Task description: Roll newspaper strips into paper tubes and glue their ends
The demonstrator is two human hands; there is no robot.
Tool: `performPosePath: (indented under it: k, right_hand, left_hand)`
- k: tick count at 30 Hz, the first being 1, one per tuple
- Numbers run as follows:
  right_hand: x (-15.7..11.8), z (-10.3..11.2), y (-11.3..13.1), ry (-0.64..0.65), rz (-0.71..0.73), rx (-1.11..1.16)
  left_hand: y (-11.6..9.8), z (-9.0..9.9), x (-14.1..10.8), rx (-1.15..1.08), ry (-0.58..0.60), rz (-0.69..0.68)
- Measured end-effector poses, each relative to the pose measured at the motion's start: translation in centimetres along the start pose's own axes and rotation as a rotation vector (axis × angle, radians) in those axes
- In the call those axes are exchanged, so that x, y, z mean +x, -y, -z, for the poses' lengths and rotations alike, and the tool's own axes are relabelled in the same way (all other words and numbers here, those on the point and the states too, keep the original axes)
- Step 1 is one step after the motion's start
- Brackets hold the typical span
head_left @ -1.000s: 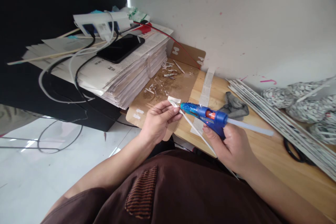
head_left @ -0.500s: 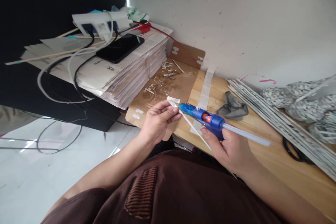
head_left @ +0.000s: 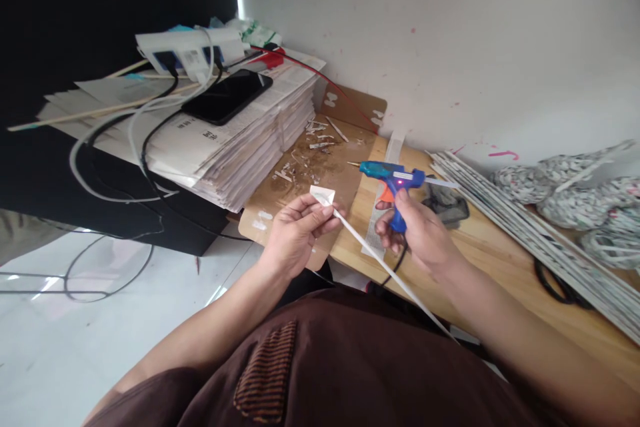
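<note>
The thin paper rod [head_left: 367, 245] is pinched near its flat end between thumb and fingers of the left hand [head_left: 297, 230], slanting past the wooden table [head_left: 480, 260], while the right hand [head_left: 423, 230] is curled around a blue plastic glue gun [head_left: 395, 177] (a translucent stick [head_left: 443, 183] sits inside its rear), and scrap-littered cardboard [head_left: 345, 180] lies beyond.

Beyond the left hand [head_left: 300, 227] and off to its left, a black phone [head_left: 227, 97] lies on a thick stack of newspapers [head_left: 265, 153] — a white power strip [head_left: 189, 57] sits just past it. Paper scraps [head_left: 320, 145] litter the brown cardboard [head_left: 345, 177] beyond that same hand. A crumpled grey cloth [head_left: 454, 209] lies just past the right hand [head_left: 423, 227] — farther right, long pale sticks [head_left: 530, 233] rest on the wooden table [head_left: 495, 267].
</note>
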State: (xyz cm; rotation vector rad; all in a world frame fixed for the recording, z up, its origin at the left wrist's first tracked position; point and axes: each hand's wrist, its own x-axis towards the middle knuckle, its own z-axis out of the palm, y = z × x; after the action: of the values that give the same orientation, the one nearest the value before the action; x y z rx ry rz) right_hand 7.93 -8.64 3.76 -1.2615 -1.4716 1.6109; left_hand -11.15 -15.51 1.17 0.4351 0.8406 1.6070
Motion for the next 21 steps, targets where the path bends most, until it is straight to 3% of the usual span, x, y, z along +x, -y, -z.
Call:
performPosePath:
  k: [4, 11, 16, 21]
  right_hand:
    - [4.1, -1.3, 0.0, 0.038, -0.214, 0.027]
    - [5.9, -2.4, -0.5, 0.390, -0.401, 0.506]
    - [5.6, -2.2, -0.9, 0.475, -0.308, 0.601]
    - [7.5, -3.4, -0.4, 0.421, -0.193, 0.528]
  left_hand:
    - [-0.5, 0.4, -0.4, -0.002, -0.002, 0.005]
    - [-1.3, 1.6, -0.6, -0.010, -0.052, -0.006]
    - [-1.2, 1.9, -0.5, -0.019, -0.039, 0.001]
    - [-0.8, 1.6, -0.4, -0.017, 0.002, 0.017]
